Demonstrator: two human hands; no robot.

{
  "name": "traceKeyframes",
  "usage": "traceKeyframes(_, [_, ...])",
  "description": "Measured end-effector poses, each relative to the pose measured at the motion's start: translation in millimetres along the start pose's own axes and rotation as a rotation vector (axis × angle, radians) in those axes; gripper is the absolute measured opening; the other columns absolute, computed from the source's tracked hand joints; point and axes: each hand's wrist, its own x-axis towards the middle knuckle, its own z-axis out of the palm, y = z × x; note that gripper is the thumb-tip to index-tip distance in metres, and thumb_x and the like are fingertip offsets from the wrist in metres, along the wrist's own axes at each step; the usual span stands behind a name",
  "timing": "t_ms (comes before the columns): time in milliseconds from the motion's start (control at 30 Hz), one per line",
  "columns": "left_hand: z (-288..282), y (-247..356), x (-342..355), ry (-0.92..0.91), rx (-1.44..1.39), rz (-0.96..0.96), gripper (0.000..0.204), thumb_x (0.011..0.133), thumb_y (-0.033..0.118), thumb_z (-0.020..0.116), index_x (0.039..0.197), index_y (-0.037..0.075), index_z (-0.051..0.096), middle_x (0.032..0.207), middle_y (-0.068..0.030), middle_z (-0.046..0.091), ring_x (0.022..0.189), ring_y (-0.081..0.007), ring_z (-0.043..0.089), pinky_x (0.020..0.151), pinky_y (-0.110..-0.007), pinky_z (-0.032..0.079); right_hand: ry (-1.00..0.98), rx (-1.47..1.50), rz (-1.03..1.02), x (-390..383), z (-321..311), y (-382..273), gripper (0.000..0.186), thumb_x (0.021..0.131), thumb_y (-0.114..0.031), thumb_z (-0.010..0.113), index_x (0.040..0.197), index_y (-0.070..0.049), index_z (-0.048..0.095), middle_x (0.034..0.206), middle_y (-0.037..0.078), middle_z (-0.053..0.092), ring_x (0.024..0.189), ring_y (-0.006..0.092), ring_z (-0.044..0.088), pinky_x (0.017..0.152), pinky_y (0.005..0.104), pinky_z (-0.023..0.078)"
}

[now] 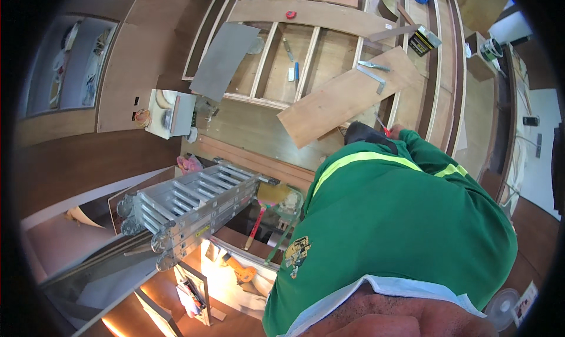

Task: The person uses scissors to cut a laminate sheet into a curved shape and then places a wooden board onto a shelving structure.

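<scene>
My right hand shows at the end of the green sleeve, beyond my torso, with its fingers closed. It grips a slim red-handled tool whose thin metal end points up and left; its exact kind is too small to make out. Just left of the hand is a dark knee or cloth. A plywood board lies across the wooden frame near the hand. On it rest a metal try square and a silver hand tool. My left hand is hidden behind my body.
A folded aluminium ladder lies at left. The slatted wooden frame holds a grey sheet, a red tape measure and a black-and-yellow can. An orange power tool and a long-handled brush are lower left.
</scene>
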Motion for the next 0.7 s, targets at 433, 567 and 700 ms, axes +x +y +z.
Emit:
traceKeyframes(433, [-21, 82, 69, 0.155, -0.648, -0.223, 0.024, 0.098, 0.025, 0.055, 0.103, 0.002, 0.063, 0.079, -0.0067, 0.066, 0.065, -0.0154, 0.063, 0.056, -0.029, 0.050, -0.074, 0.214, 0.127, 6, -30, 26, 0.039, 0.071, -0.022, 0.078, 0.106, -0.006, 0.071, 0.082, 0.011, 0.072, 0.076, 0.0234, 0.069, 0.071, 0.0378, 0.056])
traceKeyframes(567, [-32, 94, 83, 0.193, -0.433, -0.110, 0.016, 0.095, 0.018, 0.057, 0.093, 0.004, 0.065, 0.073, -0.0030, 0.062, 0.062, -0.0099, 0.056, 0.054, -0.026, 0.044, -0.237, 0.322, 0.226, 10, -63, 25, 0.053, 0.071, -0.018, 0.072, 0.121, -0.005, 0.059, 0.084, 0.016, 0.069, 0.076, 0.0249, 0.068, 0.061, 0.0388, 0.055])
traceKeyframes(700, [-17, 138, 88, 0.452, -0.264, -0.285, 0.026, 0.087, 0.027, 0.070, 0.089, 0.002, 0.064, 0.070, -0.0012, 0.061, 0.061, -0.0106, 0.052, 0.056, -0.028, 0.043, -0.013, 0.222, 0.069, 43, -79, 19, 0.040, 0.070, -0.014, 0.072, 0.107, -0.003, 0.065, 0.080, 0.014, 0.070, 0.066, 0.0226, 0.068, 0.064, 0.0386, 0.056])
